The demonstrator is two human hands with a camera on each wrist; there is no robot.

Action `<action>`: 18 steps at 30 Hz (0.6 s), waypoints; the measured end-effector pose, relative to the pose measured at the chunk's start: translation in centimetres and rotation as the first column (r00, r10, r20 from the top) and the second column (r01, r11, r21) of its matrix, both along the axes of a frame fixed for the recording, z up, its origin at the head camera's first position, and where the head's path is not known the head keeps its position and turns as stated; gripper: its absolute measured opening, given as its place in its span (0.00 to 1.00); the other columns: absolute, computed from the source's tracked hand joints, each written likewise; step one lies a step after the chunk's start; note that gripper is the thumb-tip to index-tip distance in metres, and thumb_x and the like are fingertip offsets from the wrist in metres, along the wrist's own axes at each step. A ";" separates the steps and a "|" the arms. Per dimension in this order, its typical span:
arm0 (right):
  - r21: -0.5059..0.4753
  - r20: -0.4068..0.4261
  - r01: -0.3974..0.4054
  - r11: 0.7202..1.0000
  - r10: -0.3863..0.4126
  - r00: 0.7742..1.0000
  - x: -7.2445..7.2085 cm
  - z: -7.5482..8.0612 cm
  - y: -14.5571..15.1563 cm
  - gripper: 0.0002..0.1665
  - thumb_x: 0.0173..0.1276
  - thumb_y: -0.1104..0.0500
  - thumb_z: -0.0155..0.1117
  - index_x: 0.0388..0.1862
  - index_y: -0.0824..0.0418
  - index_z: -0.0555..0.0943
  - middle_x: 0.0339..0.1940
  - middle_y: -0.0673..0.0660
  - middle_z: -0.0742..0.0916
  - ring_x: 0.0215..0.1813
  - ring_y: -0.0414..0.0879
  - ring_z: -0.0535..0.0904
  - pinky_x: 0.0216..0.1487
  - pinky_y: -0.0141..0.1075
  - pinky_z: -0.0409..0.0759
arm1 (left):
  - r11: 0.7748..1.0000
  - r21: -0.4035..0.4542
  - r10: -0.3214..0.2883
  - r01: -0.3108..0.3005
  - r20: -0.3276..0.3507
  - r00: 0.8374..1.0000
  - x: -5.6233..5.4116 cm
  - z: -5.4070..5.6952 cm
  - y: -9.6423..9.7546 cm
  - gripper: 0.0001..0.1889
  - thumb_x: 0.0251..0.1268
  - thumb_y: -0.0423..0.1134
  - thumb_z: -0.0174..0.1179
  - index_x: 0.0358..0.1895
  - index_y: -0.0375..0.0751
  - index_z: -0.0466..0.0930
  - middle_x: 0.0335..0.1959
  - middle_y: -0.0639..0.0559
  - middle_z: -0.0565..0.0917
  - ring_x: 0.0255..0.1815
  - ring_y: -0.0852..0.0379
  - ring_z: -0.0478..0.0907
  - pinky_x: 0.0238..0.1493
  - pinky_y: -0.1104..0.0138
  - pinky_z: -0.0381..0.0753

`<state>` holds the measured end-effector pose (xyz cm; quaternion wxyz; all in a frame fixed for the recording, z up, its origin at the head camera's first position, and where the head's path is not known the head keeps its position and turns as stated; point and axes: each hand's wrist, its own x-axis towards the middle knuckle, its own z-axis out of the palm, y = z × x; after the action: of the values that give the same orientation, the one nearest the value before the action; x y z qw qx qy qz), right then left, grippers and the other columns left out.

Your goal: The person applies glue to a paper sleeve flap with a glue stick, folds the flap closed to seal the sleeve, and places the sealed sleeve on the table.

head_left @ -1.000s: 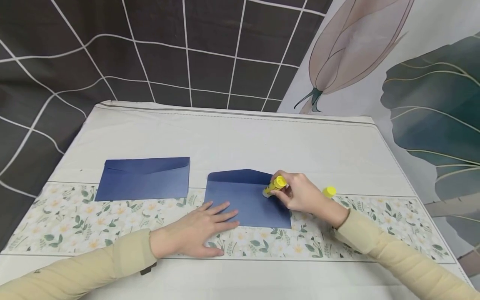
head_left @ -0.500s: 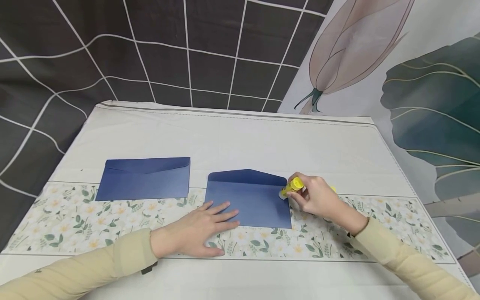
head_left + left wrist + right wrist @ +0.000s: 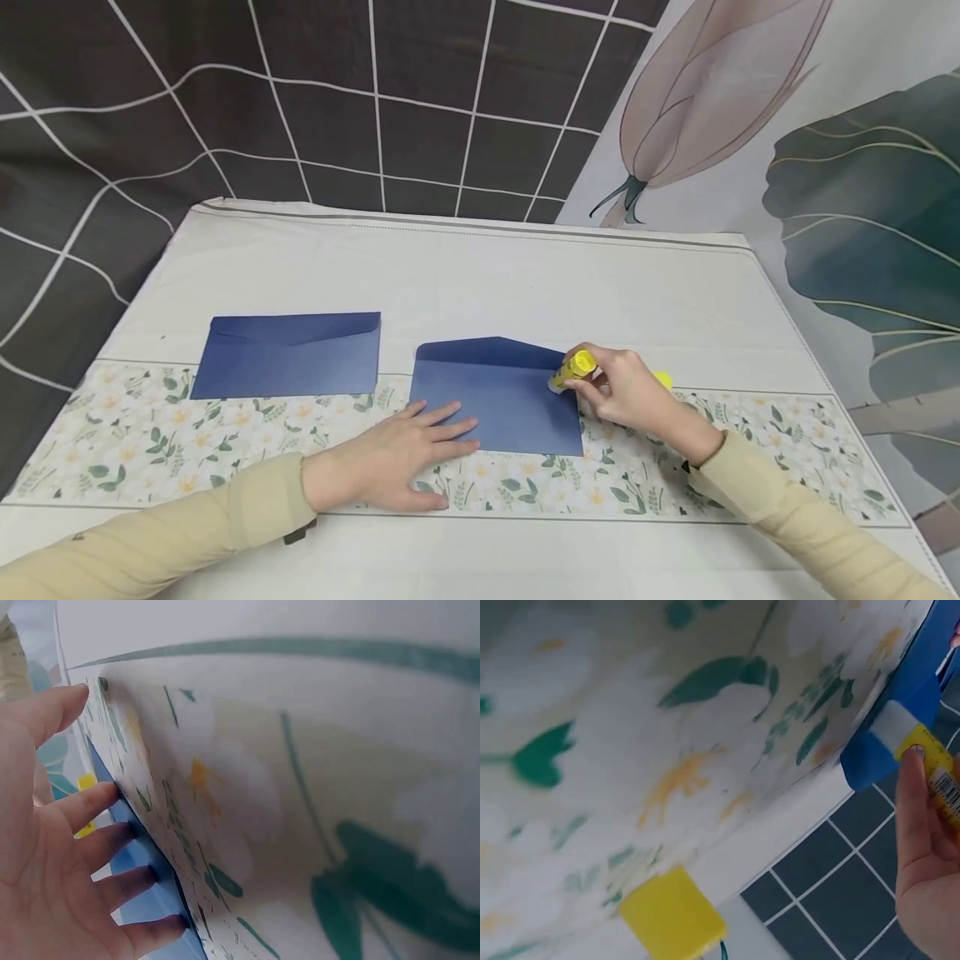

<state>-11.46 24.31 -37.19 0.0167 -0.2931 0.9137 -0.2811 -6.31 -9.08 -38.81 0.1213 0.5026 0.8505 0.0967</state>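
Observation:
A blue envelope (image 3: 510, 408) lies before me with its pointed flap (image 3: 480, 350) folded out at the far side. My left hand (image 3: 397, 458) lies flat with spread fingers, its fingertips on the envelope's near left part. In my right hand (image 3: 626, 390) I grip a yellow glue stick (image 3: 573, 369), tilted, its whitish end down at the envelope's right side near the flap fold. The right wrist view shows the glue stick (image 3: 934, 761) with its pale tip against the blue paper. Its yellow cap (image 3: 663, 380) stands on the table behind my right hand, partly hidden in the head view.
A second blue envelope (image 3: 288, 357), its flap folded over, lies to the left. Both lie on a white tablecloth (image 3: 465, 275) with a floral band (image 3: 247, 442). A dark checked curtain (image 3: 315, 100) hangs behind the table, and a leaf-patterned one (image 3: 862, 208) to the right.
My right hand with the glue stick moved right to the envelope's right edge, then slid back a little to the left. My left hand has stayed in place.

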 end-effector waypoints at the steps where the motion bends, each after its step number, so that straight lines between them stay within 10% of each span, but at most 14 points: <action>1: -0.003 -0.004 -0.013 1.000 0.013 1.000 -0.1 -0.1 -0.2 0.12 0.63 0.61 0.67 0.45 0.62 0.79 0.36 0.54 0.88 0.33 0.40 0.86 0.32 0.23 0.82 | 1.000 0.000 0.001 -0.001 0.004 1.000 0.0 0.0 0.0 0.36 0.64 0.60 0.56 0.72 0.50 0.63 0.75 0.50 0.62 0.77 0.44 0.55 0.69 0.42 0.62; 18: 0.049 -0.025 -0.058 0.997 0.059 0.998 -0.8 0.3 -0.5 0.11 0.63 0.62 0.66 0.43 0.64 0.78 0.31 0.53 0.87 0.27 0.34 0.81 0.26 0.21 0.79 | 1.000 0.001 0.003 -0.003 0.009 1.000 -0.1 -0.1 0.0 0.35 0.64 0.60 0.55 0.72 0.51 0.63 0.75 0.50 0.62 0.76 0.44 0.55 0.68 0.42 0.63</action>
<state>-12.29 23.85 -36.92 0.0198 -0.3230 0.9114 -0.2544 -6.38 -9.04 -38.87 0.1246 0.5009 0.8507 0.0994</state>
